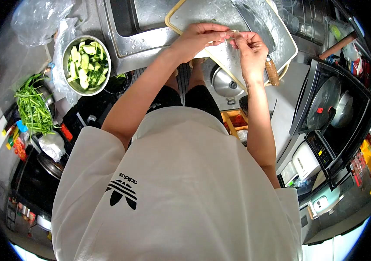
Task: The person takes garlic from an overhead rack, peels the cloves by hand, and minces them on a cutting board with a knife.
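Observation:
Both hands meet over a white cutting board [190, 17] with a tan rim, at the top centre. A small pale piece [234, 33], too small to identify, sits between their fingertips. My left hand [203, 38] pinches it from the left with bent fingers. From the other side, my right hand [250, 47] holds it between thumb and fingers. A knife lies on the board, its wooden handle [272, 72] just right of my right hand and its wide blade [261, 26] pointing up and left.
Left of the sink [144, 48] stands a metal bowl [65, 65] of cut green vegetable pieces. Long green vegetables [33, 106] lie farther left. A clear plastic bag [38, 21] is at the upper left. On the right are a black appliance [359, 108] and a wire rack [309, 32].

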Demonstrator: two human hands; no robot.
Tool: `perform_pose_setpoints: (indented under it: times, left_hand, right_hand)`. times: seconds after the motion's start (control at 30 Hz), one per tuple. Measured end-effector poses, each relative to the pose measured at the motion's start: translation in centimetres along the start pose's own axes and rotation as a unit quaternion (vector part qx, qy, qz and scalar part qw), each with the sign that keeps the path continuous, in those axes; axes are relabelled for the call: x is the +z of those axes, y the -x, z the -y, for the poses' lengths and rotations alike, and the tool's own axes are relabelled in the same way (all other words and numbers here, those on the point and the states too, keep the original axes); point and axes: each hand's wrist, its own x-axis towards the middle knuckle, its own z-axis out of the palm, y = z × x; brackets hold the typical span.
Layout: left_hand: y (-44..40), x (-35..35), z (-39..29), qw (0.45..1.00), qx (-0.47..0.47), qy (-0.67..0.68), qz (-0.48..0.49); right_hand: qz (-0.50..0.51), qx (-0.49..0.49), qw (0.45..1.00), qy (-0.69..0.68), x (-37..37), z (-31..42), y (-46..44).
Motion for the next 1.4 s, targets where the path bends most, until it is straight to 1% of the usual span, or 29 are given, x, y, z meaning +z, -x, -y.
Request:
perform_pose_setpoints:
  times: [0.1, 0.17, 0.2, 0.27, 0.4, 0.47, 0.5, 0.53, 0.57, 0.63, 0.67, 0.7, 0.73, 0.77, 0.8, 0.83, 0.87, 0.93, 0.97, 1.03, 1.07, 1.13, 1.2, 1.27, 1.33, 1.37, 1.4]
  left_hand:
    - [-0.1, 0.2, -0.2, 1.000, -0.008, 0.022, -0.005]
    - [0.0, 0.4, -0.6, 0.999, -0.014, 0.033, -0.008]
    - [-0.1, 0.5, -0.6, 1.000, -0.003, 0.020, -0.007]
    - [-0.1, 0.5, -0.5, 1.000, 0.006, 0.008, -0.006]
    - [-0.3, 0.4, -0.2, 0.999, -0.019, 0.035, -0.014]
    - [-0.5, 0.6, 0.1, 0.998, -0.031, 0.053, -0.017]
    - [-0.7, 0.6, 0.4, 0.992, -0.028, 0.121, -0.012]
    - [-0.9, 0.6, 0.7, 0.982, -0.026, 0.188, -0.008]
    - [-1.0, 0.7, 1.0, 0.982, -0.026, 0.188, -0.007]
    - [-0.9, 1.1, 0.8, 0.969, -0.045, 0.243, -0.014]
    - [-0.9, 1.2, 1.0, 0.969, -0.045, 0.244, -0.014]
    - [-1.1, 1.1, 1.5, 0.956, -0.039, 0.290, 0.005]
    - [-1.3, 1.1, 2.0, 0.941, -0.033, 0.335, 0.024]
    - [-1.5, 1.0, 2.5, 0.941, -0.033, 0.335, 0.024]
    - [-1.6, 1.0, 2.7, 0.920, -0.071, 0.384, 0.022]
    - [-1.7, 1.1, 2.9, 0.896, -0.109, 0.431, 0.020]
    - [-1.7, 1.2, 3.1, 0.896, -0.109, 0.431, 0.019]
    - [-1.4, 1.8, 2.8, 0.936, -0.049, 0.349, 0.002]
    - [-1.3, 1.9, 2.6, 0.936, -0.049, 0.349, 0.002]
    - [-0.9, 2.0, 1.3, 0.976, -0.053, 0.206, -0.040]
    - [-0.9, 2.1, 0.8, 0.976, -0.053, 0.206, -0.040]
    - [-0.8, 2.1, 0.3, 0.992, -0.065, 0.105, -0.034]
    - [-0.7, 2.1, 0.3, 0.993, -0.062, 0.088, -0.042]
    - [-0.7, 2.0, 0.5, 0.994, -0.059, 0.072, -0.050]
    - [-0.8, 1.9, 0.6, 0.985, -0.052, 0.148, -0.069]
    - [-0.6, 1.9, 0.8, 0.985, -0.052, 0.148, -0.069]
    - [-0.1, 2.4, 0.0, 0.990, -0.026, 0.131, -0.053]
  right_hand:
    - [-0.006, -0.007, 0.999, 0.037, -0.2, -0.1, -0.1]
    - [-0.023, -0.037, 0.997, 0.062, 0.1, 0.2, 0.1]
    - [-0.024, -0.036, 0.997, 0.062, 0.2, 0.3, 0.2]
    - [-0.015, -0.065, 0.997, 0.039, 0.2, 0.4, 0.4]
    - [-0.010, -0.048, 0.999, 0.019, -0.3, -0.6, 0.1]
    - [-0.016, 0.033, 0.992, -0.122, -0.2, -0.5, 0.0]
    - [-0.016, 0.033, 0.992, -0.121, -0.1, -0.3, -0.1]
    - [-0.022, 0.054, 0.986, -0.157, 0.1, -0.1, -0.2]
    - [-0.028, 0.074, 0.978, -0.192, 0.1, 0.0, -0.2]
    - [-0.025, 0.067, 0.977, -0.200, 0.1, -0.1, -0.3]
    - [-0.021, 0.059, 0.976, -0.209, 0.1, -0.1, -0.3]
    - [-0.021, 0.059, 0.976, -0.209, 0.0, -0.2, -0.3]
    - [-0.026, 0.020, 0.987, -0.155, 0.0, -0.3, -0.2]
    - [-0.030, -0.020, 0.994, -0.101, -0.1, -0.4, -0.2]
    - [-0.029, -0.020, 0.994, -0.101, -0.1, 0.0, 0.0]
    - [-0.021, -0.038, 0.997, -0.058, 0.0, 0.6, 0.4]
    - [-0.013, -0.056, 0.998, -0.014, 0.0, 1.0, 0.6]
    - [-0.013, -0.048, 0.999, -0.003, -0.2, 0.8, 0.6]
    - [-0.012, -0.039, 0.999, 0.008, -0.4, 0.7, 0.6]
    - [-0.005, -0.045, 0.999, 0.011, -0.8, 0.2, 0.7]
    - [0.003, -0.051, 0.999, 0.014, -0.9, 0.0, 0.7]
    - [0.002, -0.057, 0.998, 0.025, -0.8, 0.0, 0.8]
    - [0.002, -0.063, 0.997, 0.035, -0.8, 0.1, 0.8]
    - [0.020, -0.044, 0.999, -0.002, -0.8, 0.3, 0.8]
    - [0.021, -0.033, 0.999, -0.020, -1.1, 0.0, 0.6]
    - [0.022, -0.023, 0.999, -0.038, -1.3, -0.1, 0.5]
    - [0.021, -0.022, 0.999, -0.038, -1.3, -0.2, 0.5]
